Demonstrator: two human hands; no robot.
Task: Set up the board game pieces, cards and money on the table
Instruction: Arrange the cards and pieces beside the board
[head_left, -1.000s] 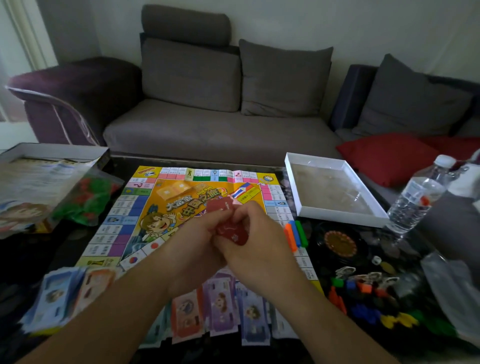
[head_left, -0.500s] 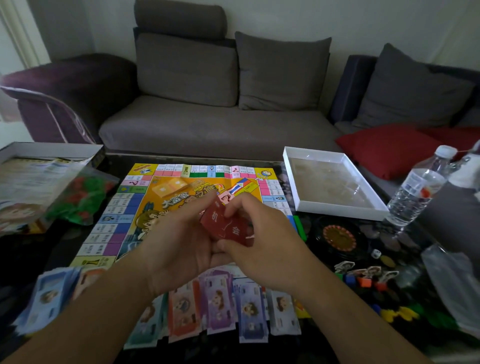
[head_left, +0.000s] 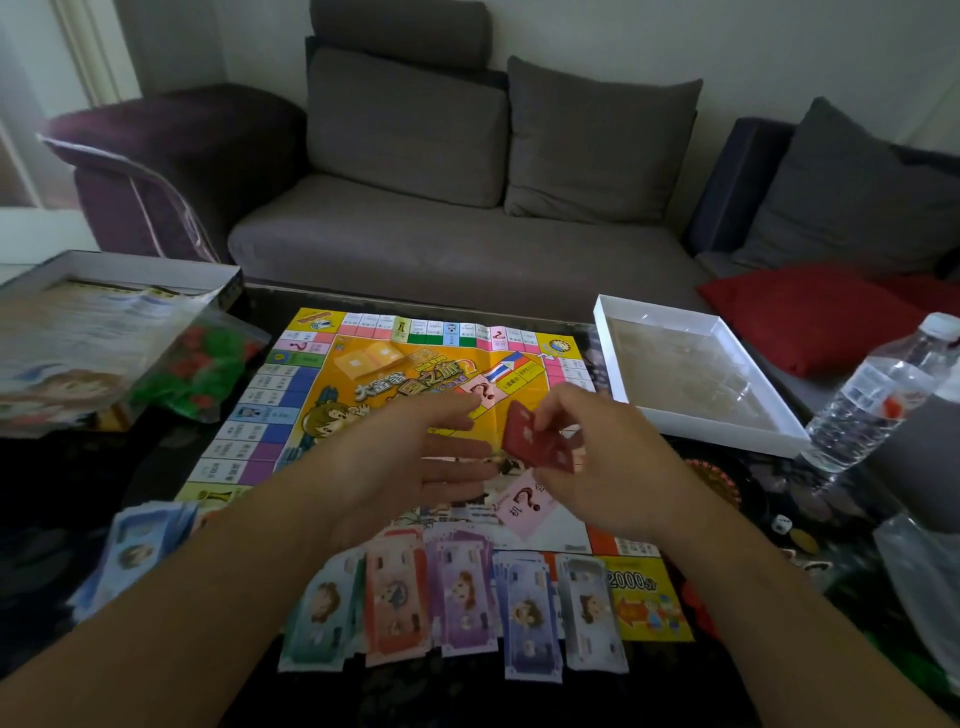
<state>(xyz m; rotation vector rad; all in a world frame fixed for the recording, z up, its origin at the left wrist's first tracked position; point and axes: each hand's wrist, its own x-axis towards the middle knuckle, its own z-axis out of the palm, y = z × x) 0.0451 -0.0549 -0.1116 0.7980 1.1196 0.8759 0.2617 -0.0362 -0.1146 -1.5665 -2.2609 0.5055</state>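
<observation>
At the far left of the dark table (head_left: 67, 499), an open box (head_left: 124, 270) holds printed sheets, and a clear bag of red and green pieces (head_left: 200, 371) lies against its right side. A fanned stack of blue notes (head_left: 137, 551) lies at the near left, beside the game board (head_left: 363, 384), which occupies the table centre. A row of money stacks (head_left: 452, 608) in green, orange, purple and grey covers the board's near edge. The left hand (head_left: 410, 462) hovers above the board, palm turned right, fingers straight and spread, holding nothing. Just to its right, the right hand (head_left: 597, 457) pinches a small stack of red cards (head_left: 535, 439) between thumb and fingers, above the board's right half. A pink question-mark card space (head_left: 524, 504) shows directly below these cards. Further right, a white tray (head_left: 696, 374) lies on the table beside the board. A water bottle (head_left: 883, 395) stands at the far right, with a die (head_left: 781, 525) and small coloured tokens nearer, partly indistinct in shadow.
</observation>
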